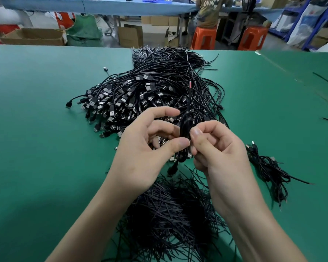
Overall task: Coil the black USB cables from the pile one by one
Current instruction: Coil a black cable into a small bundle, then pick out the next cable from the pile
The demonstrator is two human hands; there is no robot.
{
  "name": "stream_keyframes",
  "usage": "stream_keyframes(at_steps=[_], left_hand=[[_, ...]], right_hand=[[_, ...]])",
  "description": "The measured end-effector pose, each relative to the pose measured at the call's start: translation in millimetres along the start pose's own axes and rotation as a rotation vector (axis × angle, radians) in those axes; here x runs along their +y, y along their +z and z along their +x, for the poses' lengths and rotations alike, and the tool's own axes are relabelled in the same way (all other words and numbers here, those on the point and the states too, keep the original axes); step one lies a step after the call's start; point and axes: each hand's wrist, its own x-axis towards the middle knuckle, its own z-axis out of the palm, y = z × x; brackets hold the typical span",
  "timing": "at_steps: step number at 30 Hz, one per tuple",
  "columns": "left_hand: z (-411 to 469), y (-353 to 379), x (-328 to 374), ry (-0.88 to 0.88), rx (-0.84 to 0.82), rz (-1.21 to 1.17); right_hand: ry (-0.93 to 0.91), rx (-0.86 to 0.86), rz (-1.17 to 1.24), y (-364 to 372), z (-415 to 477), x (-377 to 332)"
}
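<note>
Pinching one black cable (185, 129), wound into a tight bundle, between the curled fingers of our left hand (146, 148) and right hand (222, 148) above the near edge of the pile (140, 91), we judged the coiling nearly done, with securing the loose tail next.

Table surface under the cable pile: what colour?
The table surface is plain green; head view shows it.
</note>
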Motion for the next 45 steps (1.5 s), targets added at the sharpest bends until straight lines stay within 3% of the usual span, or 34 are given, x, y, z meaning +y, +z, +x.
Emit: stream_keyframes(at_steps=[3, 6, 10, 18, 23, 28, 31, 36, 39, 45], left_hand=[[-1.1, -1.2, 2.8, 0.281, 0.027, 0.327], [0.3, -5.3, -0.7, 0.585, 0.003, 0.498], [0.5, -7.7, -10.0, 0.732, 0.022, 0.598], [0.2, -5.5, -10.8, 0.632, -0.033, 0.469], [-3.1, 2.5, -15.8, 0.568, -0.165, 0.491], [3.6, 5.2, -24.4, 0.225, -0.003, 0.488], [26.0, 9.3, -39.3, 0.04, -0.037, 0.605], [79.7, 7.8, -51.7, -0.03, 0.099, 0.788], [104.9, 7.2, -56.5, -0.167, 0.078, 0.92], [124.2, 15.9, -57.2, -0.178, 0.086, 1.143]], right_hand=[[0.115, -0.001, 0.119, -0.5, 1.4, 3.1], [0.254, -0.006, 0.241, -2.6, 3.7, 3.4], [0.293, -0.039, 0.308, -3.0, 3.3, 4.3], [0.189, -0.166, -0.073, -15.6, 7.3, 0.0], [-0.035, -0.073, -0.415, -37.1, 20.7, -4.4], [-0.049, 0.035, -1.012, -86.3, 36.5, -8.0], [0.073, 0.108, -1.265, -113.3, 42.0, -9.4], [0.306, 0.174, -1.444, -146.3, 43.8, -15.3], [0.402, 0.172, -1.477, -155.8, 41.3, -22.5], [0.294, 0.169, -1.423, -138.4, 37.6, -31.1]])
